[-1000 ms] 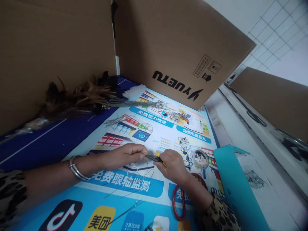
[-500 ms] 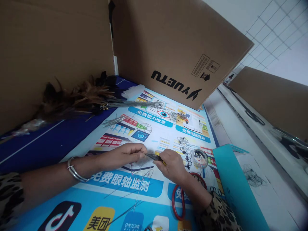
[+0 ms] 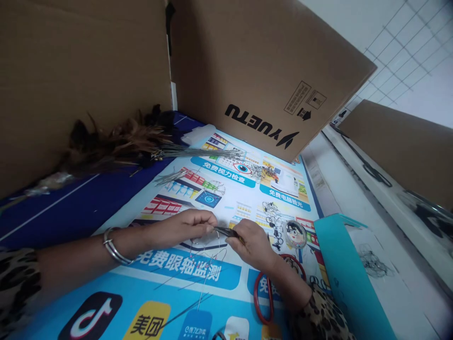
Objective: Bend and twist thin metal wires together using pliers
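My right hand (image 3: 253,243) is closed around a pair of pliers (image 3: 226,232), whose dark jaws point left. At the jaw tips, my left hand (image 3: 194,226) is closed in a pinch on a thin wire (image 3: 218,241); where the jaws meet it is too small to make out. Below the hands, fine wires with small pinkish beads (image 3: 201,267) hang or lie over the printed sheet. Red-handled scissors (image 3: 264,300) lie partly under my right forearm. A round tin with a cartoon face (image 3: 295,234) sits right of my right hand.
Bundled wire stems (image 3: 201,152) and brown feathers (image 3: 120,137) lie at the back left. Small black clips and wire bits (image 3: 274,219) are strewn to the right. A cardboard box (image 3: 262,61) stands behind, and a teal box (image 3: 345,269) borders the right side.
A curved wire loop now shows below the plier tips. The hands have hardly moved; the whole view has shifted slightly.
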Tool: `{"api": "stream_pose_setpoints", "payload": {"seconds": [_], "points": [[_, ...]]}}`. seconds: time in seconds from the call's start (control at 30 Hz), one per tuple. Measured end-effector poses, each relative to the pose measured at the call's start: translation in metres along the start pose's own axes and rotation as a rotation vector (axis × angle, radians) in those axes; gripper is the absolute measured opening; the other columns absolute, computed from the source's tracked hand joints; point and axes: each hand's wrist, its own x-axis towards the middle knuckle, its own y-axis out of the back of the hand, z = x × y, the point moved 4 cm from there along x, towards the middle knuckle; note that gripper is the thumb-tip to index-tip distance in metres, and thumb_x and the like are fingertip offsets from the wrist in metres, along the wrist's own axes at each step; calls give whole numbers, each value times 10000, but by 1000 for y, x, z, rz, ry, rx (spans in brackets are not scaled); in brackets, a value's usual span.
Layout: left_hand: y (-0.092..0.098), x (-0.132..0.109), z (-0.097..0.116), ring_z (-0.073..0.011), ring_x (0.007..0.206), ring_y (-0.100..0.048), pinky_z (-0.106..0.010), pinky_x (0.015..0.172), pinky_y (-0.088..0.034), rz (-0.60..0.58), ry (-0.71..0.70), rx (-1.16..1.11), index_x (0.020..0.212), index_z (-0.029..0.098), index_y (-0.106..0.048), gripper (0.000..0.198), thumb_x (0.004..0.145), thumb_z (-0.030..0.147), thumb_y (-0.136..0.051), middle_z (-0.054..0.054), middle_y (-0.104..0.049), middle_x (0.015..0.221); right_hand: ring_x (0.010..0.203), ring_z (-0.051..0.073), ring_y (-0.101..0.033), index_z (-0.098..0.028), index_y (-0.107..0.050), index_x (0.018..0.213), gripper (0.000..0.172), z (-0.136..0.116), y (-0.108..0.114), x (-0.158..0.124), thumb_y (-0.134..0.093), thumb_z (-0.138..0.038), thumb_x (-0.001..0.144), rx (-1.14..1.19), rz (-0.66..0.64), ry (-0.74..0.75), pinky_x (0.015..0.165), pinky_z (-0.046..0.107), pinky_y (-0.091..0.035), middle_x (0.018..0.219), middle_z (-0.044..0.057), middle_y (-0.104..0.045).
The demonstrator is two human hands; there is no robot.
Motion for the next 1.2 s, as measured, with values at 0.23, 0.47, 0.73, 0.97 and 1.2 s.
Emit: {"api": "stream_pose_setpoints", "payload": {"seconds": [0.23,0.47,0.73,0.97,1.2], "points": [[2,-1,-2,-92,526,-268,-213,483,-194,-49,27,6,818,161,-498,231,880,383,-482,57,-336,610,714,162,-466,-173,-532,756,384,-1,-1,-1,-374,-477,928,-106,10,13,629,275,-314,750,51,-536],[2,-2,0,-94,533,-275,-204,483,-206,-24,14,56,801,166,-504,233,873,386,-482,55,-341,612,693,159,-457,-176,-533,748,379,-3,-2,-1,-386,-476,927,-165,19,16,603,274,-292,740,46,-537],[1,-2,1,-94,531,-280,-203,485,-213,-20,22,50,806,165,-502,219,870,373,-481,58,-342,609,681,156,-468,-175,-531,748,374,-3,-3,-1,-380,-464,930,-157,-5,8,585,273,-287,732,43,-553],[2,0,2,-94,553,-315,-194,495,-251,42,-7,80,772,166,-484,229,862,377,-484,50,-365,638,762,176,-485,-166,-558,811,355,0,1,-3,-416,-475,913,-98,29,-15,671,286,-342,799,64,-562],[13,2,-1,-112,608,-391,-199,530,-314,224,-18,161,797,164,-529,187,855,337,-487,22,-444,700,727,162,-485,-169,-538,762,281,8,8,-3,-552,-434,856,52,58,-86,648,274,-359,767,45,-556]]}}
